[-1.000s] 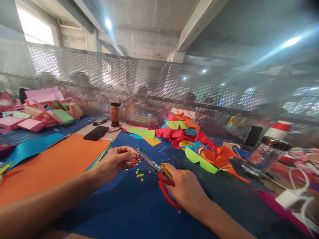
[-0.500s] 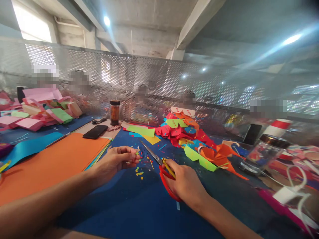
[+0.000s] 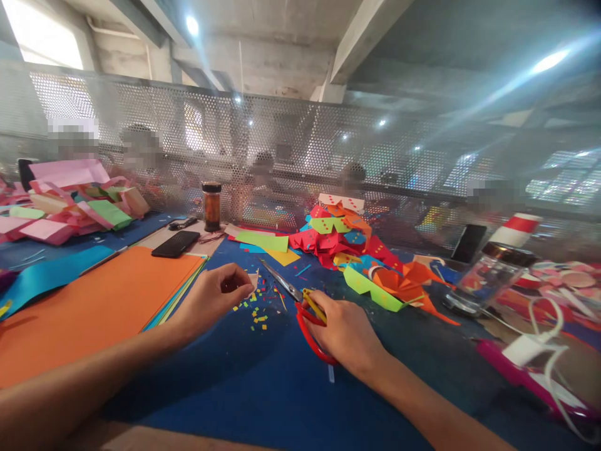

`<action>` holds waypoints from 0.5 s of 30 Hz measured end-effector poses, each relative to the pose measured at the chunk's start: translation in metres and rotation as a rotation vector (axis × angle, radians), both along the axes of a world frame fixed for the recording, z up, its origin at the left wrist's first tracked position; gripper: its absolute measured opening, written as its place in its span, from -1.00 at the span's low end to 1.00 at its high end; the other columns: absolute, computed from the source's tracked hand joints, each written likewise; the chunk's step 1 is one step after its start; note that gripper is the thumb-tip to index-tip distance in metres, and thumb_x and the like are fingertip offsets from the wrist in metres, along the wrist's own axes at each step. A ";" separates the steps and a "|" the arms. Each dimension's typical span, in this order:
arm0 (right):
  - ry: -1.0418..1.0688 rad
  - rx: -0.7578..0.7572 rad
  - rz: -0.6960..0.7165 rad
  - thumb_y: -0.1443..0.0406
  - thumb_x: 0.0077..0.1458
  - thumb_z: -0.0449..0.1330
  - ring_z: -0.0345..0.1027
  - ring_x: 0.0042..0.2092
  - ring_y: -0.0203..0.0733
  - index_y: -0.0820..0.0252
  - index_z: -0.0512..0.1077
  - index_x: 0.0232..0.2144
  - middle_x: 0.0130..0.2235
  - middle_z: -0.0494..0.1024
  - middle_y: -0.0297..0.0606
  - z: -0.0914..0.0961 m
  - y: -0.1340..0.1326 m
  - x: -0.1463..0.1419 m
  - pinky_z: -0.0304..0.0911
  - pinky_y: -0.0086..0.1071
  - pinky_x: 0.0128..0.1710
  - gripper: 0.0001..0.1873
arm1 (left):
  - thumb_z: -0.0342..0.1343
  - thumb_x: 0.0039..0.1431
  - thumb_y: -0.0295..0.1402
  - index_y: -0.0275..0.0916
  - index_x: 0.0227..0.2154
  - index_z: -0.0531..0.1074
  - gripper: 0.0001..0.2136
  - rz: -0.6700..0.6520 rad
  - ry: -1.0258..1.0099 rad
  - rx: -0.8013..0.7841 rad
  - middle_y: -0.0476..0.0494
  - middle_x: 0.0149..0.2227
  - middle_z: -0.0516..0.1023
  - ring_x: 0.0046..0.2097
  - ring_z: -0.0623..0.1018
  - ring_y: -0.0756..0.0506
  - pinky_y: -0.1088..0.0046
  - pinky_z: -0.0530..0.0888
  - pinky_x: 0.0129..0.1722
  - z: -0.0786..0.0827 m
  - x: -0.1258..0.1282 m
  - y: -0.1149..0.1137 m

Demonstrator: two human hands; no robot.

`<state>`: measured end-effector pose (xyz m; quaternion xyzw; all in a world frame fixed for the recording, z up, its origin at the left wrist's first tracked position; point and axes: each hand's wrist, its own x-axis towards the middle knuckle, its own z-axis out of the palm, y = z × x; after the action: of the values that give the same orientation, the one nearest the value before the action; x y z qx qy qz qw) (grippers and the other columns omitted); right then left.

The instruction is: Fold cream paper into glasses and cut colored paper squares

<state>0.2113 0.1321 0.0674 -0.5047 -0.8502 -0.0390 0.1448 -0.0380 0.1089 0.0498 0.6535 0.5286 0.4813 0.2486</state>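
In my right hand [image 3: 350, 329] is a pair of scissors [image 3: 290, 288] with red and yellow handles. Its blades point away to the upper left, close together, over the blue tabletop [image 3: 225, 388]. My left hand [image 3: 218, 297] is closed in a pinch to the left of the blade tips. At its fingertips shows a small pale piece of paper [image 3: 254, 281], partly hidden by the fingers. Tiny coloured paper bits [image 3: 256, 316] lie scattered between the two hands. Beyond them are green and yellow paper strips [image 3: 263, 240].
A heap of cut coloured paper [image 3: 338, 235] stands at the back, by a perforated metal screen [image 3: 282, 144]. Orange sheets [image 3: 94, 307], a phone [image 3: 175, 244] and a dark jar [image 3: 211, 210] are on the left. A glass cup [image 3: 493, 279] and white cable [image 3: 554, 363] sit right.
My left hand has turned and its fingers have curled closer together. More yellow and green bits lie below its fingertips. The scissors stay in my right hand, and the view has shifted slightly.
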 end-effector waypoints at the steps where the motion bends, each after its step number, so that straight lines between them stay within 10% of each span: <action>1: -0.001 -0.001 -0.005 0.17 0.09 0.18 0.55 -0.32 0.00 0.11 0.48 -0.18 -0.39 0.64 -0.26 0.000 0.000 0.000 0.17 -0.36 -0.45 -0.75 | 0.13 0.14 -0.26 -0.21 -0.40 0.44 -0.87 0.025 0.073 0.060 0.01 -0.49 0.49 -0.46 0.45 -0.01 0.47 0.37 -0.45 0.000 0.000 -0.001; 6: 0.006 0.033 -0.020 0.12 0.11 0.17 0.55 -0.30 0.00 0.10 0.48 -0.14 -0.37 0.65 -0.27 -0.002 0.001 -0.001 0.19 -0.35 -0.44 -0.70 | 0.03 0.21 -0.38 -0.16 -0.24 0.45 -0.88 0.106 0.476 0.299 -0.09 -0.19 0.52 -0.12 0.48 -0.15 0.23 0.40 -0.09 -0.001 -0.006 0.001; 15: 0.000 0.120 -0.039 0.03 0.13 0.15 0.55 -0.33 -0.03 0.07 0.49 -0.17 -0.38 0.64 -0.29 -0.004 0.010 0.003 0.23 -0.34 -0.45 -0.67 | -0.04 0.22 -0.44 -0.18 -0.14 0.45 -0.78 0.207 0.742 0.240 -0.16 -0.12 0.54 -0.01 0.43 -0.25 0.07 0.35 0.02 -0.008 -0.020 0.015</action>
<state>0.2140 0.1423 0.0632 -0.5116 -0.8363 -0.0926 0.1742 -0.0577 0.1240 0.0420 0.7505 0.5858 0.2934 -0.0870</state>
